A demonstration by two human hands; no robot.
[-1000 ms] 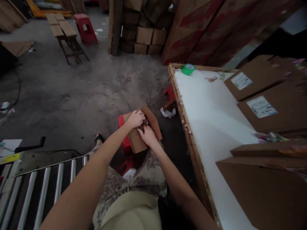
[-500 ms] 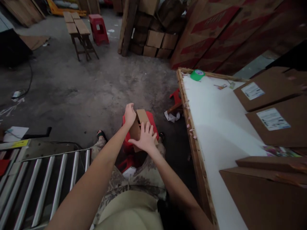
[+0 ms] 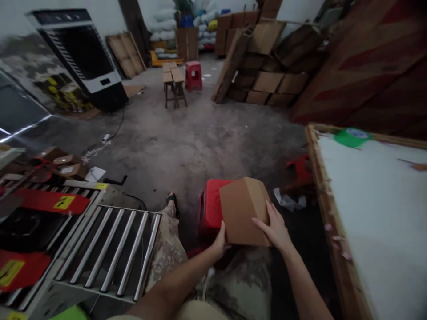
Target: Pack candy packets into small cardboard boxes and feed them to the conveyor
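The left hand (image 3: 220, 243) is holding the box (image 3: 242, 212) at its near left corner, its thumb pointing up along the side; its other fingers are lying mostly out of sight. The right hand (image 3: 277, 229) is gripping the same box from the right, its thumb and fingers parting in a wide spread against it. The box is tilting between the two hands, partly covering a red stool (image 3: 215, 202); whether it is touching the stool is hard to say from this angle. On the left, a roller conveyor (image 3: 109, 249) is standing beside the patterned trousers (image 3: 167, 246). On the right, a white table (image 3: 383, 200) is bearing green tape (image 3: 352, 137) near its far edge. Crumpled paper (image 3: 289, 201) is lying on the floor (image 3: 147, 146) near the table. Farther off, a bench (image 3: 172, 73) is standing next to another stool (image 3: 194, 69).
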